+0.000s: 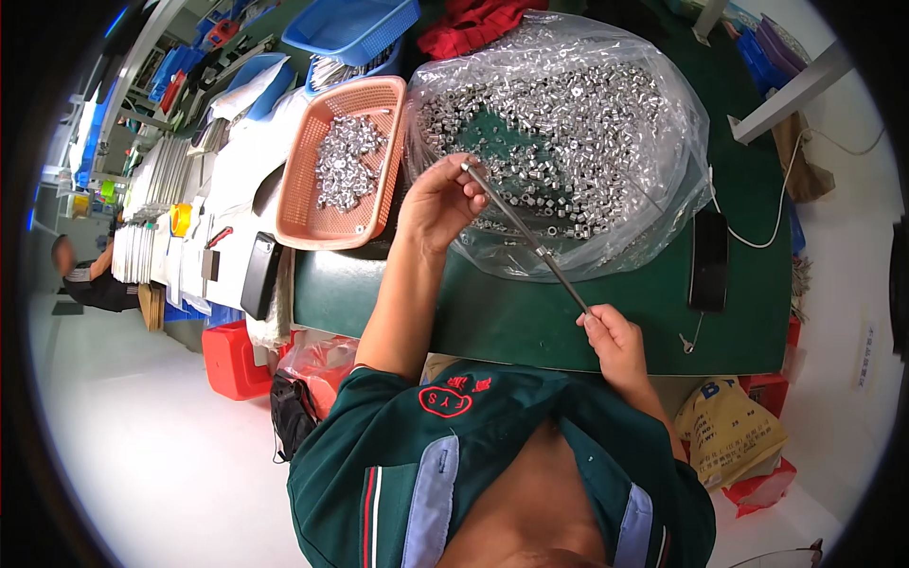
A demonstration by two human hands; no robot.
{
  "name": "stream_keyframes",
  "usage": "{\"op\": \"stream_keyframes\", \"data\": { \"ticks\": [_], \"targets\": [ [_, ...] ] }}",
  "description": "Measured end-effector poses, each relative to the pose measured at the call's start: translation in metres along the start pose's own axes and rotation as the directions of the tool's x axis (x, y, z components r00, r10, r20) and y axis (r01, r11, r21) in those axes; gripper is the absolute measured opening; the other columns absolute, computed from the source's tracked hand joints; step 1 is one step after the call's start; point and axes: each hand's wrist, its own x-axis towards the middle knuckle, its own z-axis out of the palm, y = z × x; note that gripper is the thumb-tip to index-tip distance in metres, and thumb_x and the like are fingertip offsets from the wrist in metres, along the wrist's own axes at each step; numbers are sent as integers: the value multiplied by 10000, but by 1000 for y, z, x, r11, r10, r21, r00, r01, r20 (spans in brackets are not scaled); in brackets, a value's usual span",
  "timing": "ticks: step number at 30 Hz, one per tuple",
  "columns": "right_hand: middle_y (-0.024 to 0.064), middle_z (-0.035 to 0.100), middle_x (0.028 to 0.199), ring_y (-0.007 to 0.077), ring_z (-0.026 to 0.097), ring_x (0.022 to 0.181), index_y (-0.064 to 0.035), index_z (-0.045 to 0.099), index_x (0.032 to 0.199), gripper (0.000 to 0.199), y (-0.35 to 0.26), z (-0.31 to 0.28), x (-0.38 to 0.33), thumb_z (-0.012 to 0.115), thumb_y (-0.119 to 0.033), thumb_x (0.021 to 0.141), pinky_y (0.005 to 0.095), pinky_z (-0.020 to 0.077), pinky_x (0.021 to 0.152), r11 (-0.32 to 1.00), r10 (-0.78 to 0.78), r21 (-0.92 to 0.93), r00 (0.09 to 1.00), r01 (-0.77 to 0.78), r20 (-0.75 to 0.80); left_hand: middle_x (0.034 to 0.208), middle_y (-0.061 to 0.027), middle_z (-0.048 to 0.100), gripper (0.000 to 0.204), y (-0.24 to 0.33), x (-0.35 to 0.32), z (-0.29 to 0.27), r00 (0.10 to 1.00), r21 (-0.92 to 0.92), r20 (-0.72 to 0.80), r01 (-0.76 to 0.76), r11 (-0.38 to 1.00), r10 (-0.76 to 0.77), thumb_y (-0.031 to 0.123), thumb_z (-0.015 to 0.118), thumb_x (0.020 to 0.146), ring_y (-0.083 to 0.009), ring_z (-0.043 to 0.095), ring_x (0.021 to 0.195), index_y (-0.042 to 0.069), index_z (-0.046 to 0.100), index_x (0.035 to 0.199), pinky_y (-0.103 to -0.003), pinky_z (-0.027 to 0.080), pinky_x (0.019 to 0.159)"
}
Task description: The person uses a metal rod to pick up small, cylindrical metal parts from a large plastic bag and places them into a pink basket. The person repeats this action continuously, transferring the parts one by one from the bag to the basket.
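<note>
A green table (530,312) is seen. On it, an orange basket (312,222) of metal parts is set at nine o'clock, a clear bag (653,204) of nuts at centre, a black phone (709,260) at three o'clock.

Two hands: left (440,204), right (611,336). One rod (525,237). One orange basket (312,222). One clear bag (663,180) of countless nuts. Two phones (708,257) (258,275). Two blue baskets (350,28) (275,80).

A black phone (708,257) lies on the green tabletop (644,312), with a white cable (772,222) trailing near it. A blue basket (350,24) sits at the far edge beside red cloth (469,24). On the floor stand a red box (232,360) and a yellow sack (729,431).
</note>
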Motion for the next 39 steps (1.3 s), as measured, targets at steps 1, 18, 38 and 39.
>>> {"op": "stream_keyframes", "data": {
  "ticks": [1, 18, 38, 39],
  "targets": [
    [-8, 488, 614, 48, 439, 569, 2, 623, 929, 147, 0, -1, -1, 565, -132, 949, 231, 371, 529, 1000, 0, -12, 1000, 0, 4, 760, -54, 547, 138, 2, -2, 0, 999, 83, 20, -34, 996, 32, 150, 610, 894, -145, 552, 685, 13, 601, 913, -322, 517, 621],
    [-21, 444, 611, 42, 388, 567, -1, 613, 929, 139, -5, 1, 18, 561, -128, 953, 230, 336, 508, 998, -19, 51, 996, 24, -91, 907, -36, 661, 253, -21, -9, 27, 992, 889, 30, -84, 450, 124, 159, 643, 911, -98, 581, 785, -25, 648, 1086, -245, 473, 736],
    [-46, 447, 630, 26, 381, 590, 3, 618, 926, 151, 14, -5, 14, 561, -134, 953, 213, 323, 522, 988, 41, 155, 987, -16, -156, 860, -84, 645, 194, -20, 18, 3, 934, 836, 335, -234, -496, 123, 115, 715, 749, -260, 622, 834, 65, 697, 936, -348, 498, 764],
    [-43, 445, 629, 27, 380, 589, 4, 617, 926, 149, 13, -6, 16, 561, -132, 952, 214, 322, 521, 990, 39, 139, 987, -17, -156, 857, -72, 655, 196, -14, 20, 6, 944, 882, 297, -214, -420, 141, 124, 721, 752, -256, 623, 843, 69, 692, 938, -352, 497, 769]
  ]
}}
